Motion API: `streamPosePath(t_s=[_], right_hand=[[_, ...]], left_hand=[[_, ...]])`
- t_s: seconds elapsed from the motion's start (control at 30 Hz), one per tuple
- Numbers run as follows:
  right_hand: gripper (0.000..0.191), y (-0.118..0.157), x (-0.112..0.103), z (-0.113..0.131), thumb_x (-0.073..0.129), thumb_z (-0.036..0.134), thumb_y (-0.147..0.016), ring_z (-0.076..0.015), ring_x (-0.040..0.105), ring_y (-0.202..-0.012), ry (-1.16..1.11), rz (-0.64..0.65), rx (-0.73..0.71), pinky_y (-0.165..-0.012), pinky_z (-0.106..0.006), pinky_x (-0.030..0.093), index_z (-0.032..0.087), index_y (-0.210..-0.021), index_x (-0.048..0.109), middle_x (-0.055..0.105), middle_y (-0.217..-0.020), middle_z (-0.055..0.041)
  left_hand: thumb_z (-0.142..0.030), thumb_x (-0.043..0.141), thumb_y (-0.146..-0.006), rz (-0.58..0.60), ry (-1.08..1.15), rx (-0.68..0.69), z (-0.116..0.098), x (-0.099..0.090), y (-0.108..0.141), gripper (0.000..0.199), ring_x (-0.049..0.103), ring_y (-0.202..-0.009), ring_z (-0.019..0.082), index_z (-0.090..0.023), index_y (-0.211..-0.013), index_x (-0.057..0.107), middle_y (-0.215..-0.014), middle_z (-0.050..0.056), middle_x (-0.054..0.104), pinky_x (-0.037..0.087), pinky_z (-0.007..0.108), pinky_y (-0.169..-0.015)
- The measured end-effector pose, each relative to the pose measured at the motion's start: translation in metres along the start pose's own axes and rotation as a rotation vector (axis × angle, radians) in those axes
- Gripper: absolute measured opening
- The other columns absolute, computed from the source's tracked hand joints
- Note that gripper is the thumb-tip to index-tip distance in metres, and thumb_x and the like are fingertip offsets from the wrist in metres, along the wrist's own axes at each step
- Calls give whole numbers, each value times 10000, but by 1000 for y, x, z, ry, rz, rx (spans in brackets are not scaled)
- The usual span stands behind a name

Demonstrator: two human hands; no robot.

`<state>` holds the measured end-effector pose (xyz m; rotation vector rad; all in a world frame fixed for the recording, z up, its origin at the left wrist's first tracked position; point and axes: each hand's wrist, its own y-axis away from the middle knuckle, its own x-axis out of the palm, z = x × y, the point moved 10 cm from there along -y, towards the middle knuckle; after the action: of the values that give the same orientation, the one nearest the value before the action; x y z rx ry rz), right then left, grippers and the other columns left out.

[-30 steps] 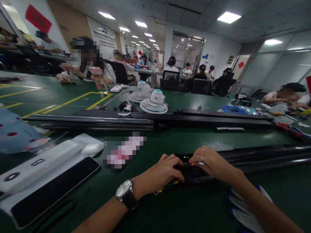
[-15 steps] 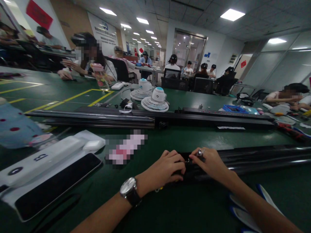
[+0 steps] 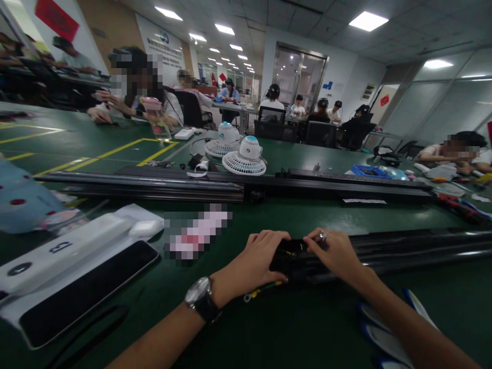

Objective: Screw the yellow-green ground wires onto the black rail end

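My left hand (image 3: 258,258), with a watch on its wrist, is wrapped round the near-left end of a long glossy black profile (image 3: 418,251). A yellow-green wire with a ring terminal (image 3: 248,297) sticks out below its thumb. At the top of the same end, my right hand (image 3: 331,249), wearing a ring, has thumb and finger pinched together; what lies between them is too small and dark to name. Between the hands a thin yellowish wire (image 3: 286,252) shows on the black end.
A black phone (image 3: 90,292) and a white device (image 3: 65,251) lie at the left. Further back are black bars (image 3: 154,188), two white fans (image 3: 246,159), a bottle (image 3: 156,120) and a blue tray (image 3: 371,171). Blue-edged objects (image 3: 384,341) lie near my right forearm. People sit beyond.
My left hand's fingers have moved up and spread over the profile's end, uncovering the wire between the hands. More of the ring terminal shows. My right hand has shifted slightly right.
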<state>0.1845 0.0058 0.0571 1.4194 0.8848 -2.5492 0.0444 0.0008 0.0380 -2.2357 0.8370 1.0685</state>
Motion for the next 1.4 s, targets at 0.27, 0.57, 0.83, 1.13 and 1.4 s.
streamPosePath(t_s=[0.27,0.57,0.83,1.13,1.4], right_hand=[[188,0,1,4,534,313,-975,-181,677,-694,5,1,-8,-671,-296,499,206,-882,657,717,-748,-22],[168,0,1,6,534,298,-971,-171,662,-686,19,13,-43,-682,-297,477,213,-883,651,708,-738,-5],[173,1,-1,2,528,312,-976,-166,664,-684,4,16,-32,-683,-288,483,216,-896,648,708,-741,-5],[177,-1,-3,3,535,321,-974,-171,680,-688,-27,21,-23,-695,-294,489,220,-894,657,725,-737,-1],[189,-1,-7,-2,523,310,-979,-170,666,-679,0,11,-27,-684,-293,476,216,-891,661,723,-742,-6]], left_hand=[[-223,722,-802,34,29,23,-5,0,4,928,400,-1334,300,-349,-1522,151,-1509,87,365,323,514,-1077],[-324,789,-766,52,64,27,-5,5,-3,971,413,-1300,305,-350,-1521,178,-1487,74,396,346,515,-1067],[-233,695,-843,124,95,46,-5,1,-2,878,433,-1295,263,-371,-1525,159,-1487,55,399,340,479,-1090],[-263,718,-822,94,57,66,-7,5,-8,907,436,-1281,277,-363,-1528,157,-1466,66,413,346,471,-1070],[-215,747,-774,144,49,32,-7,9,-8,991,414,-1289,281,-388,-1527,126,-1482,52,380,332,491,-1085]])
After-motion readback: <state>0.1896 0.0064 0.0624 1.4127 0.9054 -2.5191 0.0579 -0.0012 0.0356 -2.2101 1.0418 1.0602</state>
